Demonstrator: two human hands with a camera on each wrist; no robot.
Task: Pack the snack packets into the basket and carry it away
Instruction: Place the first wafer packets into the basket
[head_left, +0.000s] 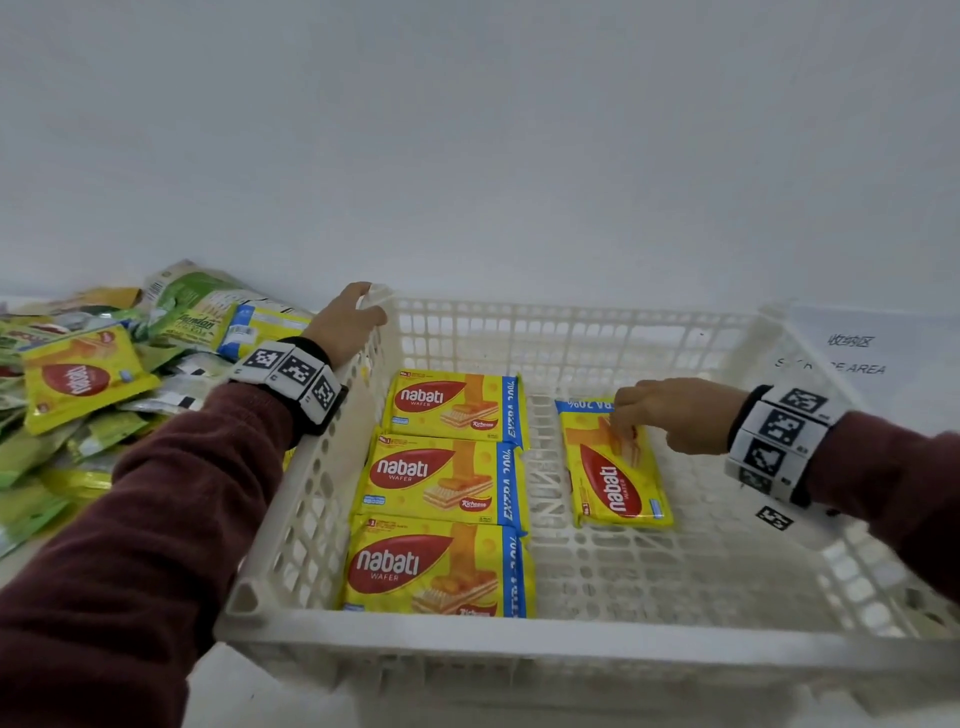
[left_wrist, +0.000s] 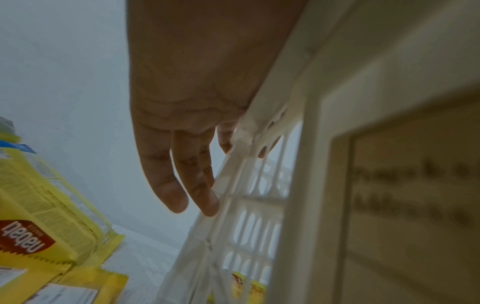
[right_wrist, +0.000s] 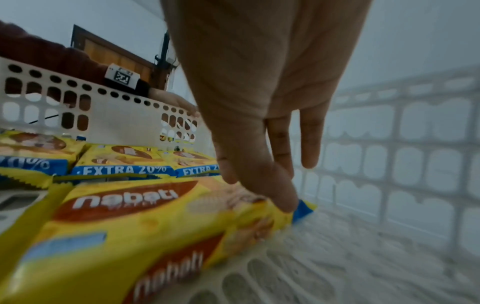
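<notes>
Placing a Nabati wafer packet (head_left: 615, 470) in the white basket (head_left: 519, 636)

Right hand (head_left: 675, 413), grip relaxed, is touching it with straight fingertips (right_wrist: 284, 202); left hand (head_left: 345, 325) is gripping the rim at ten o'clock.

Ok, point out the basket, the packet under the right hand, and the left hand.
basket (head_left: 519, 631), head view, bare near rim.
packet (head_left: 621, 486), head view, red logo on its face.
left hand (head_left: 345, 327), head view, back of the hand at the basket's far left corner.

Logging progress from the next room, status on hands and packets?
Left hand gripping basket far-left rim. Right hand fingertips on fourth packet, lying flat in basket beside three packed. Loose pile still outside, left. Nothing obstructing.
</notes>
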